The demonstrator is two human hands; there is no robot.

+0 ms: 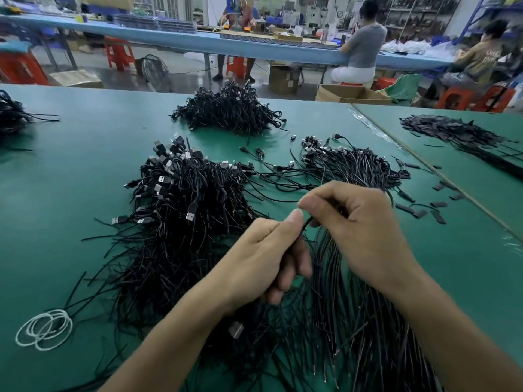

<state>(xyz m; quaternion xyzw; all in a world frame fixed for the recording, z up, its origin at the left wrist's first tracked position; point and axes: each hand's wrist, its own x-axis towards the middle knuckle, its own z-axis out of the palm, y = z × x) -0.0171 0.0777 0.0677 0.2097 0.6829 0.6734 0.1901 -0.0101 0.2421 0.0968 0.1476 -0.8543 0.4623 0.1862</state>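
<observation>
1. Near the middle of the view, slightly toward 5 o'clock, the left hand [266,256] and the right hand [362,230] meet above the green surface [85,179], with one thin black cable [306,223] between them.
2. Only a short stretch of the cable shows, running from the left thumb tip up toward 2 o'clock into the right hand. The rest is hidden inside the left palm.
3. The left hand's fingers [291,267] are curled tightly round the cable, and the thumb lies along its top, pointing to 1 o'clock.
4. The right hand is seen from the back with its fingers bent inward. The forefinger hooks over the cable's upper end and closes on it, but the thumb's contact is hidden.
5. The two hands are just beside each other, with the thumb tip and forefinger almost touching over the cable.
6. Directly beneath the hands, from 6 o'clock toward 5 o'clock, a fan of loose wires [353,321] lies flat with bare ends pointing to the near edge.
7. At 10 o'clock of the hands sits a large tangled pile of USB leads [184,199], with the plugs sticking up along its far side.
8. At 1 o'clock is a smaller bundle of leads [353,165], and at 12 o'clock, well apart, another black heap [229,111].
9. At 3 o'clock short black sleeve pieces [437,205] are scattered about.
10. At 8 o'clock, near the surface's edge, lie white elastic rings [44,331].
</observation>
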